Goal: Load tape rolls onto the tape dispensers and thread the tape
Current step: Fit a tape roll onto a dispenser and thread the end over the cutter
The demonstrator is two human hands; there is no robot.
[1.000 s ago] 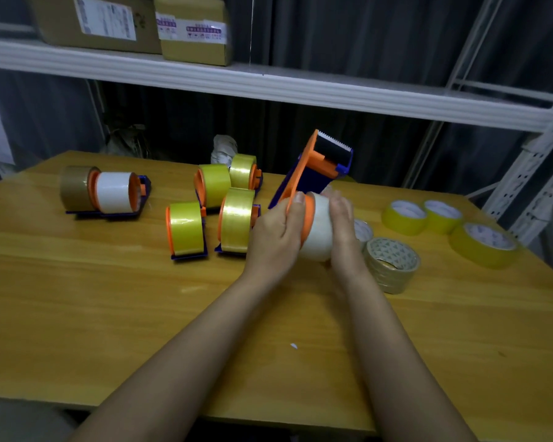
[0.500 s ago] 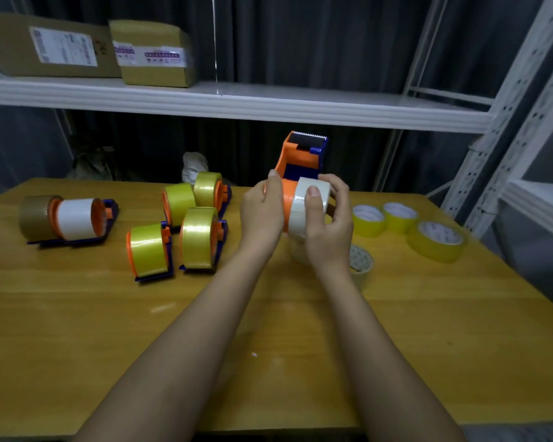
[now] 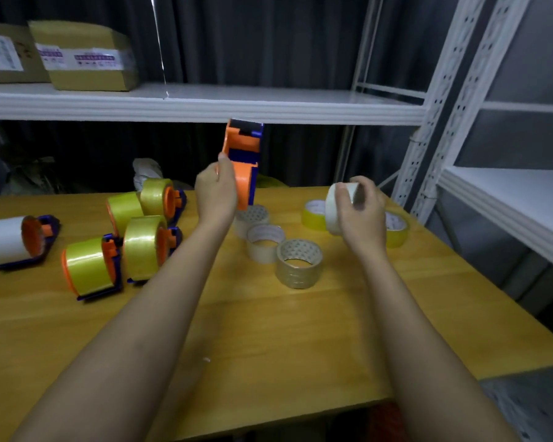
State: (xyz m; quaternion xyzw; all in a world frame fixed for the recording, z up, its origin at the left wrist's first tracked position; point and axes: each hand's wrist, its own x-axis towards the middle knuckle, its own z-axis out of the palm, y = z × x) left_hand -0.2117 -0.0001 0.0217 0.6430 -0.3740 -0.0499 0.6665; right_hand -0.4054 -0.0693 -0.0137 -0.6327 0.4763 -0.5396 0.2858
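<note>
The left hand grips an orange-and-blue tape dispenser upright above the tabletop, its fingers curled round the hub and mostly hidden behind it. The right hand pinches a white tape roll well apart to the right, partly covering two yellow rolls behind. A loaded dispenser is cut off at the left edge.

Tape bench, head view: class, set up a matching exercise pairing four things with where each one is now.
Things:
1. orange dispenser
2. white tape roll
3. clear tape roll
4. labelled box

Places:
A. lying flat on the table
B. on the white shelf
C. gripped in the right hand
D. held upright in the left hand

Pairs: 1-D, 2-C, 3-A, 4-B
</note>
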